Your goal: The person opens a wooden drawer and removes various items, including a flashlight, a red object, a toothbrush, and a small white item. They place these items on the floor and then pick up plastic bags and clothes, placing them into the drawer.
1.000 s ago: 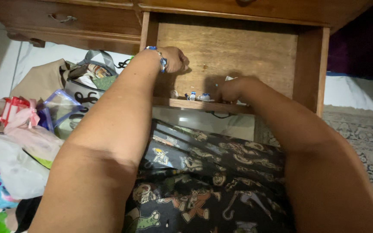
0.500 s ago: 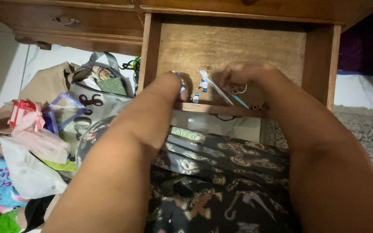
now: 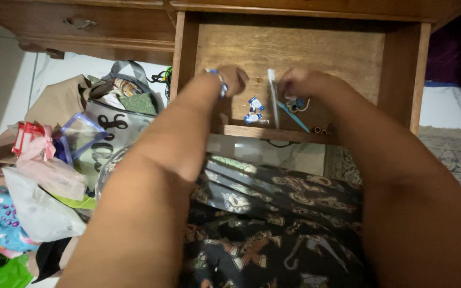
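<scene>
An open wooden drawer (image 3: 401,69) sticks out toward me. My left hand (image 3: 234,79), with a blue bead bracelet at the wrist, is curled shut over the drawer's floor; I cannot see anything in it. My right hand (image 3: 297,82) pinches a thin white stick (image 3: 272,95) that stands on edge in the drawer. Small blue-and-white wrapped pieces (image 3: 253,111) lie between the hands. A teal stick (image 3: 294,117) and a small ring lie just under my right hand. Two small brown tubes (image 3: 321,130) rest at the drawer's front edge.
Bags and packets are piled on the floor at left: a printed tote (image 3: 114,114), a clear blue pouch (image 3: 78,136), a pink plastic bag (image 3: 52,173). Another closed drawer with a metal handle (image 3: 78,23) sits upper left. A patterned rug (image 3: 454,154) lies at right. My lap is in patterned dark cloth.
My left hand moved up from the drawer's front edge into the drawer. My right hand shifted slightly back and turned the white stick upright. The blue-and-white pieces now lie uncovered.
</scene>
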